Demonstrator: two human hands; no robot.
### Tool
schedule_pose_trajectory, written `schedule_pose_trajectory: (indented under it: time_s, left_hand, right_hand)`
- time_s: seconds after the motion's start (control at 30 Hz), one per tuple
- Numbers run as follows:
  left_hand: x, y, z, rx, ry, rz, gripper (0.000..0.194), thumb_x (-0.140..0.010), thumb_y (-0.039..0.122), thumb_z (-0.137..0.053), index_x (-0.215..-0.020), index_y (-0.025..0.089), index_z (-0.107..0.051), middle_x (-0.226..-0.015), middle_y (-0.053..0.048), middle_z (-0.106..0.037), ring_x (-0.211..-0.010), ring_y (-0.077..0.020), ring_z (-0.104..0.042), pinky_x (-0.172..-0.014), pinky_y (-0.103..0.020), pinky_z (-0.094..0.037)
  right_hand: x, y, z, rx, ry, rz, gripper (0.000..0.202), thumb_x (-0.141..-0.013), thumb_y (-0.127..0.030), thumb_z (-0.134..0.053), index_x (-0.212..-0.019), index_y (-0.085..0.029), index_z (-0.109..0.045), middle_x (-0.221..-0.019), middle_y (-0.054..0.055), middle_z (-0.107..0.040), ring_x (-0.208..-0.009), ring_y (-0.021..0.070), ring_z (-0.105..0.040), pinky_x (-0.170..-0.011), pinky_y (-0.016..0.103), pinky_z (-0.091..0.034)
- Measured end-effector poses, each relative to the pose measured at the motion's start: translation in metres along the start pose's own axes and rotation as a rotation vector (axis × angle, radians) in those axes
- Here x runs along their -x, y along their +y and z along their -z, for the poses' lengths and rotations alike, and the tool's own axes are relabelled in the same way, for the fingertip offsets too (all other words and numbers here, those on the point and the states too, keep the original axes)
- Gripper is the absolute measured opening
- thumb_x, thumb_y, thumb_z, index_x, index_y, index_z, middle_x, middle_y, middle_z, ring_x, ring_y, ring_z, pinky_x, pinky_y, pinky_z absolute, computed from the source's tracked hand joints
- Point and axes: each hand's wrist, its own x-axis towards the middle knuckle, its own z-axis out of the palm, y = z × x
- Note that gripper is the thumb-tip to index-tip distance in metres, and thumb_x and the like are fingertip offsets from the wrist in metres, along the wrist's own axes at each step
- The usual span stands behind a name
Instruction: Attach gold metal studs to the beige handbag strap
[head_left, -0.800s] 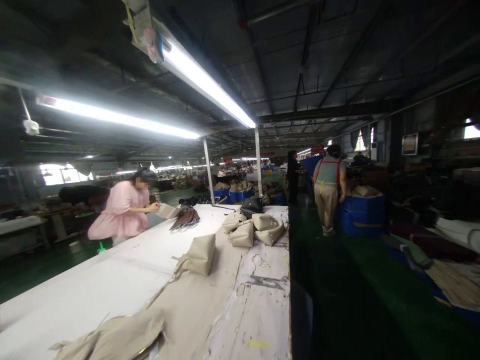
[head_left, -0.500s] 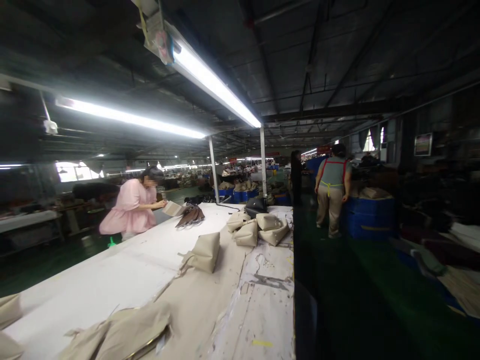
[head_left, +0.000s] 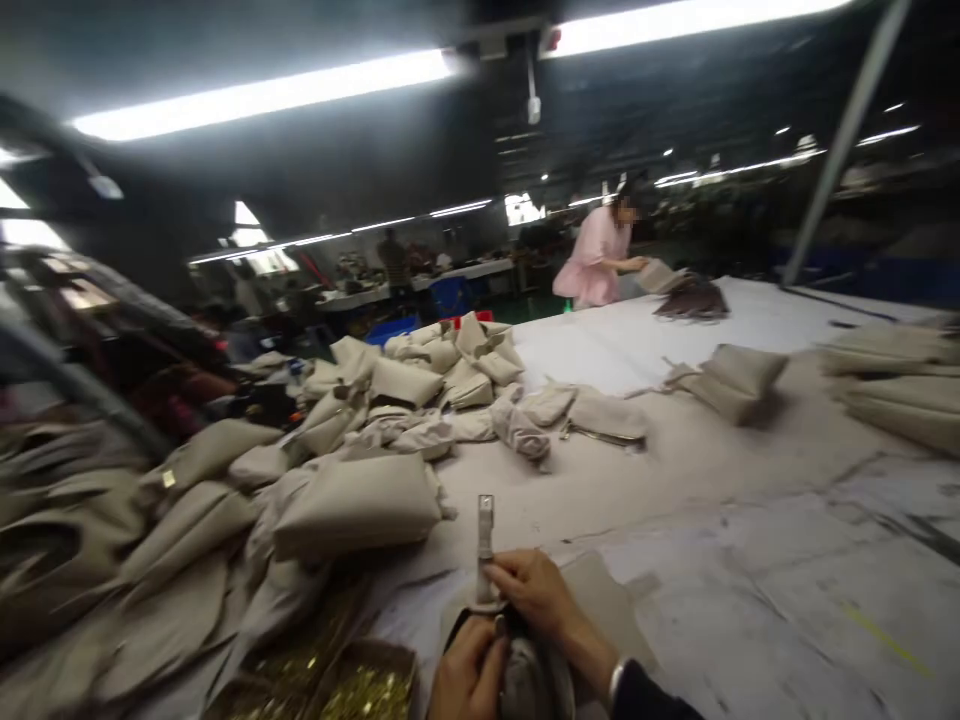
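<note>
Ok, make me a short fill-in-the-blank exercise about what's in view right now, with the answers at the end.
1. The ______ hand, coming out of a dark sleeve, pinches the pale strip.
2. The open box nearest the left hand holds small ______-coloured pieces.
3. The person leaning at the far edge of the table wears ______.
4. The biggest pile of beige bags is on the picture's ______ side.

Missing words: right; gold; pink; left.

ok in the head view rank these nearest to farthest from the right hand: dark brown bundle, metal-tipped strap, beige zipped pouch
1. Metal-tipped strap: held in the right hand.
2. Beige zipped pouch: ahead on the table, slightly right.
3. Dark brown bundle: far across the table, farther right.
</note>
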Motion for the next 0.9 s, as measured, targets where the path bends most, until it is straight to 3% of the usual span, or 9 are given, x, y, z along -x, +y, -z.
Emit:
schedule_pose_trajectory:
  time_s: [0.1, 0.23, 0.33, 0.4, 0.47, 0.6, 0.77, 0.9]
  left_hand:
    - [0.011, -0.017, 0.009, 0.0, -0.079, -0.029, 0.027, -0.094, 0.033, -0.054, -0.079, 0.022, -0.072, -0.092, -0.007, -0.076, -0.092, -0.0229, -0.072, -0.085, -0.032, -0.056]
    - [0.013, -0.017, 0.001, -0.049, 0.006, 0.043, 0.024, -0.095, 0.029, -0.053, -0.081, 0.022, -0.072, -0.116, -0.01, -0.075, -0.11, -0.0262, -0.07, -0.095, -0.037, -0.055]
    - [0.013, -0.015, -0.002, -0.033, 0.039, 0.067, 0.026, -0.097, 0.033, -0.051, -0.086, 0.023, -0.073, -0.122, -0.01, -0.073, -0.117, -0.0268, -0.068, -0.101, -0.039, -0.053]
    - [0.013, -0.016, -0.002, 0.002, 0.047, 0.063, 0.027, -0.099, 0.035, -0.05, -0.09, 0.024, -0.073, -0.123, -0.009, -0.073, -0.119, -0.0258, -0.067, -0.103, -0.039, -0.052]
    - [0.012, -0.017, -0.001, 0.017, 0.056, 0.063, 0.026, -0.099, 0.035, -0.049, -0.092, 0.024, -0.072, -0.121, -0.008, -0.074, -0.116, -0.0248, -0.067, -0.102, -0.037, -0.052]
    - [0.013, -0.016, 0.002, -0.107, 0.029, 0.076, 0.028, -0.102, 0.032, -0.044, -0.092, 0.023, -0.068, -0.108, -0.007, -0.074, -0.105, -0.0237, -0.07, -0.092, -0.034, -0.054]
    - [0.02, -0.011, 0.007, -0.472, -0.069, 0.009, 0.032, -0.1, 0.021, -0.037, -0.108, 0.021, -0.069, -0.121, -0.012, -0.072, -0.106, -0.0271, -0.072, -0.092, -0.04, -0.056]
    - [0.019, -0.003, 0.006, -0.586, -0.151, 0.11, 0.034, -0.102, 0.018, -0.035, -0.099, 0.019, -0.068, -0.099, -0.01, -0.076, -0.098, -0.0279, -0.075, -0.08, -0.038, -0.055]
  right_hand:
    - [-0.002, 0.014, -0.005, -0.08, -0.023, -0.025, 0.051, -0.1, -0.053, -0.05, -0.061, -0.02, -0.055, -0.057, -0.004, -0.054, -0.058, 0.0154, -0.055, -0.056, 0.026, -0.037]
    - [-0.001, 0.019, 0.01, -0.105, -0.036, -0.016, 0.052, -0.098, -0.058, -0.051, -0.063, -0.02, -0.062, -0.06, -0.001, -0.06, -0.059, 0.0172, -0.057, -0.058, 0.027, -0.041]
    - [0.004, 0.015, 0.016, -0.112, -0.068, 0.047, 0.042, -0.097, -0.054, -0.055, -0.084, -0.02, -0.077, -0.082, 0.004, -0.073, -0.081, 0.0228, -0.067, -0.076, 0.031, -0.051]
    - [0.008, 0.012, 0.019, -0.107, -0.126, 0.118, 0.033, -0.093, -0.047, -0.062, -0.106, -0.023, -0.08, -0.106, 0.007, -0.078, -0.103, 0.0268, -0.068, -0.095, 0.036, -0.05]
    - [0.011, 0.009, 0.02, -0.067, -0.183, 0.166, 0.034, -0.088, -0.039, -0.067, -0.116, -0.025, -0.079, -0.119, 0.008, -0.077, -0.114, 0.0286, -0.066, -0.104, 0.039, -0.046]
    - [0.007, 0.003, 0.013, 0.02, -0.207, 0.141, 0.024, -0.089, -0.035, -0.066, -0.105, -0.026, -0.082, -0.106, 0.006, -0.08, -0.104, 0.0269, -0.068, -0.098, 0.037, -0.047]
    - [-0.006, 0.007, -0.001, 0.038, -0.176, 0.046, 0.024, -0.092, -0.037, -0.061, -0.086, -0.024, -0.081, -0.085, 0.004, -0.078, -0.087, 0.0242, -0.068, -0.081, 0.033, -0.047]
    - [-0.009, 0.016, -0.008, 0.023, -0.149, -0.044, 0.031, -0.093, -0.04, -0.056, -0.081, -0.021, -0.078, -0.079, 0.004, -0.077, -0.077, 0.0225, -0.069, -0.072, 0.03, -0.048]
